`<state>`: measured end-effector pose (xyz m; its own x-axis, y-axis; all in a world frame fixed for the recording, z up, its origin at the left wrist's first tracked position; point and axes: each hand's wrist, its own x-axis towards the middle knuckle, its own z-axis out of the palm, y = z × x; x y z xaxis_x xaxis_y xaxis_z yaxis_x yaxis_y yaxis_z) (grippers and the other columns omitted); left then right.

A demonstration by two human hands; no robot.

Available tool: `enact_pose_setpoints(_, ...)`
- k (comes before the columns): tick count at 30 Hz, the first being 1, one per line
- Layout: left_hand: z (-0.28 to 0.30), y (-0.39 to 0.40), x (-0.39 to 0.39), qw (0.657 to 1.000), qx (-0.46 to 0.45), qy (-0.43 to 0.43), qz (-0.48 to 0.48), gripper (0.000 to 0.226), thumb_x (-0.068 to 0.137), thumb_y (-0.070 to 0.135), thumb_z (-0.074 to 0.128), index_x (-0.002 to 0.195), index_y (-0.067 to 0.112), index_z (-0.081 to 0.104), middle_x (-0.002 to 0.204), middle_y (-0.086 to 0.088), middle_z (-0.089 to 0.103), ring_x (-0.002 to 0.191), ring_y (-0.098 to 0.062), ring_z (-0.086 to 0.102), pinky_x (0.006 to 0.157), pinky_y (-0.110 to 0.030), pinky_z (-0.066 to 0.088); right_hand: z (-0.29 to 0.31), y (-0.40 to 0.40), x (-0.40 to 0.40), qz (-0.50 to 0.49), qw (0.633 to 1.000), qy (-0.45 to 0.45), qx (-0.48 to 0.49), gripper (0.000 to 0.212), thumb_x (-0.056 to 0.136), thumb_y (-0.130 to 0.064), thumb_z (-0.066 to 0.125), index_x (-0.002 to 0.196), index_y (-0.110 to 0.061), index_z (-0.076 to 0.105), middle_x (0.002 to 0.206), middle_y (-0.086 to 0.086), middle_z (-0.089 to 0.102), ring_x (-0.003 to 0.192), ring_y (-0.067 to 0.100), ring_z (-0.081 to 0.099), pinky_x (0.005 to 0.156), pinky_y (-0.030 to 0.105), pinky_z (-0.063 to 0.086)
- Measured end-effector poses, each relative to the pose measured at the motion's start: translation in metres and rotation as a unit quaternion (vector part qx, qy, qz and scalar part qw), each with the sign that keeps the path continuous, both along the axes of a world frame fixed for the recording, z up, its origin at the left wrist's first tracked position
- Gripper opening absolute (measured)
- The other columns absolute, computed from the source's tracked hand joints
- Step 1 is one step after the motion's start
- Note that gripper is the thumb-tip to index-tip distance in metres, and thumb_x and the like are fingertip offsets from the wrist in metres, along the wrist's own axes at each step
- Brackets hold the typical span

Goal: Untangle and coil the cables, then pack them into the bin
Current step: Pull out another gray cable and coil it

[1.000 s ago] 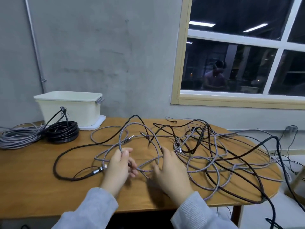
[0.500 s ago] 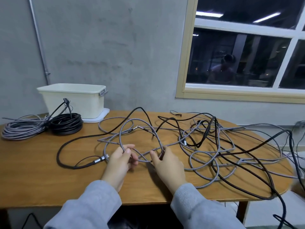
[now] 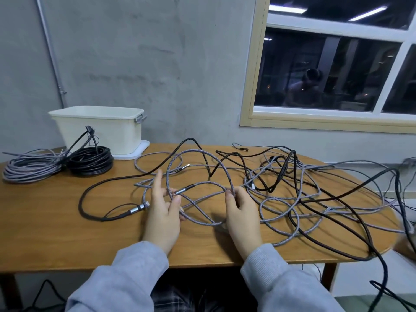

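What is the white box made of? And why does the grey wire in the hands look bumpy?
The bin looks like matte cream plastic: smooth moulded walls, rolled rim. The grey cable seems wrapped in woven fabric braid; a criss-cross weave shows. Its plug tip shines like metal.

Both forearms, in grey sleeves (image 3: 126, 278), reach up from the bottom of the frame to its centre. The left hand (image 3: 162, 212) has its index finger raised straight and its thumb and other fingers pinching a grey braided cable (image 3: 202, 183). The right hand (image 3: 242, 212), just right of it, pinches the same cable at its fingertips (image 3: 229, 194).
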<state>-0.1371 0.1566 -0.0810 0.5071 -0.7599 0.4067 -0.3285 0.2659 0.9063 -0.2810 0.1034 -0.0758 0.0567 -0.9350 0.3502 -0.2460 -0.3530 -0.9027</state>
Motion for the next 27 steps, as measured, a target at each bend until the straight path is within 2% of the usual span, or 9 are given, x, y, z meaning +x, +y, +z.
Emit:
enact_pose_setpoints(2,-0.002,0.002,0.0,0.998,-0.042,-0.044,-0.006,0.049,0.098,0.004,0.046,0.115,0.048,0.035,0.105,0.008,0.048,0.057,-0.009,0.058,0.057,-0.019,0.048,0.002,0.002,-0.001,0.001,1.0,-0.002,-0.014,0.019,0.099,-0.024,0.046,0.083,-0.025,0.057,0.071,-0.005,0.056,0.064,-0.002,0.05,0.059,0.011,0.042)
enact_pose_setpoints(4,-0.004,0.003,0.001,0.994,-0.034,-0.099,-0.005,0.04,0.097,0.002,0.046,0.098,0.042,0.042,0.098,0.002,0.051,0.056,-0.007,0.058,0.057,-0.015,0.046,0.004,0.003,-0.002,0.002,1.0,-0.012,-0.017,0.02,0.099,-0.023,0.046,0.083,-0.027,0.057,0.077,-0.001,0.06,0.069,-0.007,0.05,0.059,0.006,0.039)
enact_pose_setpoints(7,-0.003,0.004,0.0,0.993,-0.024,-0.113,-0.03,0.032,0.097,0.008,0.049,0.097,0.04,0.048,0.09,-0.004,0.057,0.059,-0.006,0.059,0.059,-0.012,0.045,0.005,0.003,-0.002,0.001,1.0,-0.02,-0.023,0.022,0.099,-0.023,0.045,0.082,-0.026,0.058,0.079,0.0,0.061,0.069,-0.008,0.05,0.06,0.006,0.038)
enact_pose_setpoints(10,0.0,0.005,0.0,0.995,-0.007,-0.059,-0.08,0.015,0.093,0.036,0.055,0.106,0.043,0.05,0.096,0.0,0.058,0.062,-0.003,0.059,0.067,-0.02,0.046,0.005,0.004,-0.003,0.014,1.0,-0.011,-0.023,0.021,0.099,-0.024,0.045,0.083,-0.03,0.058,0.081,-0.004,0.062,0.074,-0.01,0.051,0.062,0.003,0.038)
enact_pose_setpoints(12,-0.002,0.005,0.004,0.995,0.024,-0.031,-0.091,0.024,0.09,0.06,0.045,0.105,0.044,0.055,0.095,-0.001,0.06,0.061,0.0,0.056,0.069,-0.025,0.043,0.005,0.005,-0.004,0.03,0.999,-0.001,-0.019,0.021,0.099,-0.026,0.045,0.083,-0.031,0.057,0.08,-0.01,0.061,0.075,-0.011,0.052,0.062,0.003,0.038)
enact_pose_setpoints(15,-0.002,0.002,0.007,0.991,0.079,-0.082,-0.076,0.024,0.1,0.04,0.04,0.094,0.04,0.063,0.088,-0.001,0.059,0.065,-0.001,0.055,0.07,-0.023,0.041,0.004,0.005,-0.004,0.046,0.998,0.032,-0.027,0.021,0.099,-0.026,0.046,0.081,-0.027,0.057,0.075,-0.008,0.058,0.07,-0.005,0.052,0.062,0.008,0.039)
enact_pose_setpoints(18,-0.003,0.002,0.006,0.982,0.105,-0.143,-0.069,0.027,0.101,0.023,0.044,0.086,0.028,0.066,0.089,0.001,0.054,0.065,0.006,0.055,0.064,-0.011,0.039,0.0,0.003,0.0,0.024,0.995,0.073,-0.059,0.013,0.099,-0.023,0.046,0.096,-0.022,0.058,0.09,-0.005,0.06,0.088,0.005,0.055,0.075,0.013,0.043)
enact_pose_setpoints(22,-0.004,0.002,0.008,0.973,0.148,-0.164,-0.063,0.03,0.103,0.027,0.032,0.082,0.022,0.054,0.091,0.0,0.053,0.072,-0.006,0.053,0.066,-0.019,0.04,-0.007,0.004,0.007,0.01,0.984,0.078,-0.157,0.051,0.097,-0.014,0.048,0.143,-0.026,0.03,0.119,-0.01,0.045,0.106,-0.002,0.048,0.092,0.011,0.037)
enact_pose_setpoints(27,-0.001,0.003,0.006,0.984,0.124,-0.108,-0.071,0.035,0.102,0.035,0.031,0.078,0.019,0.05,0.082,-0.007,0.063,0.058,-0.009,0.055,0.06,-0.017,0.042,-0.011,0.004,0.005,0.013,0.949,0.065,-0.31,0.045,0.098,-0.024,0.035,0.143,-0.032,0.03,0.113,-0.007,0.048,0.104,0.003,0.049,0.091,0.012,0.037)
